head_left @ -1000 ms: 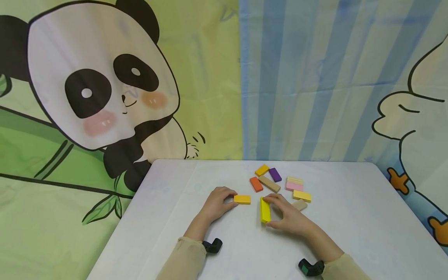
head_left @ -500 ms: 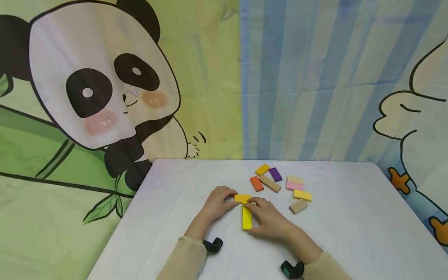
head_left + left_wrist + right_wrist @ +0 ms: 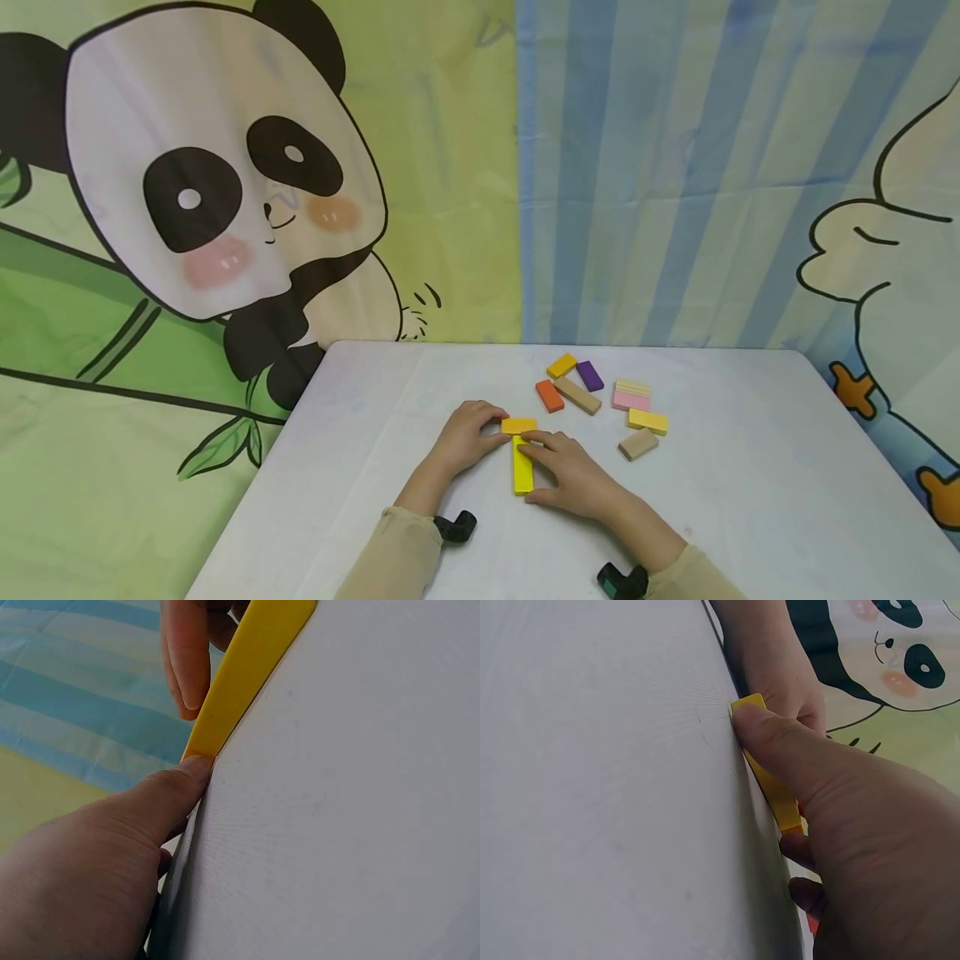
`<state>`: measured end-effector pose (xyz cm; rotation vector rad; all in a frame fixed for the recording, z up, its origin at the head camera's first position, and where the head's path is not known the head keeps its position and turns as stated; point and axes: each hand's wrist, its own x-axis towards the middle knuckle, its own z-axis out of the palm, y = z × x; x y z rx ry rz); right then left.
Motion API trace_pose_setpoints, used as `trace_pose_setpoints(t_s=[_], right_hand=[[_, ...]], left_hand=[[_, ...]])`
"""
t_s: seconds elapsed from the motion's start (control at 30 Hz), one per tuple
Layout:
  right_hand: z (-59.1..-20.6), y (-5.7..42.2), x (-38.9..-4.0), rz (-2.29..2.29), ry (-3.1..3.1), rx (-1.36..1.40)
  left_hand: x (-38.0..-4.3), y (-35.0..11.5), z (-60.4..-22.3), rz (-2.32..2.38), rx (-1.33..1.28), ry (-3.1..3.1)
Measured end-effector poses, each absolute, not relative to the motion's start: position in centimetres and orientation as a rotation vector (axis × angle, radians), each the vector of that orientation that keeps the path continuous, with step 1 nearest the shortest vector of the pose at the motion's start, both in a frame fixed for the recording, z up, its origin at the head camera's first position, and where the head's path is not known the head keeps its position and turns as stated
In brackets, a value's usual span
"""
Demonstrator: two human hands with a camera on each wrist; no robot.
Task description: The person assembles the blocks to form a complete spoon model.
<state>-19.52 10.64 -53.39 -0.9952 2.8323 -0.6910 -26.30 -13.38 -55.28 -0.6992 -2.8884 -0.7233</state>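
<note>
On the white table, an orange-yellow block [image 3: 519, 426] lies crosswise, its left end pinched between the thumb and fingers of my left hand [image 3: 467, 437]. A longer bright yellow block [image 3: 522, 468] meets its near side, pointing toward me, so the two form a T shape. My right hand [image 3: 573, 475] grips the bright yellow block from the right, thumb at the near end and fingers at the far end. In the left wrist view the yellow block [image 3: 251, 664] runs up from my left thumb. In the right wrist view my right thumb covers part of the yellow block [image 3: 776, 796].
Behind and to the right lie loose blocks: orange [image 3: 550, 396], yellow [image 3: 562, 365], purple [image 3: 590, 376], long tan [image 3: 577, 396], pink [image 3: 632, 400] beside a pale yellow one [image 3: 632, 387], another yellow [image 3: 647, 421], and short tan [image 3: 638, 444]. A printed curtain [image 3: 450, 167] hangs behind the table.
My right hand has brought the bright yellow block leftward against the orange-yellow block, then shifted it slightly further left. My left hand has stayed in place.
</note>
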Motion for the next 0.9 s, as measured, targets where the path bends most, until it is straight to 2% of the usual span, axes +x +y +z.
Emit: trace_pose_setpoints(t_s=[0.63,0.9], right_hand=[[-53.5,10.4,-19.5,-0.74,2.874,-1.022],[-50.9,12.6,-19.6,-0.969,2.895,-0.748]], left_hand=[[-26.1,-13.7,-55.2,-0.78,-0.721,-2.884],[-26.0,-14.2,-55.0,-0.818,-0.791,-2.906]])
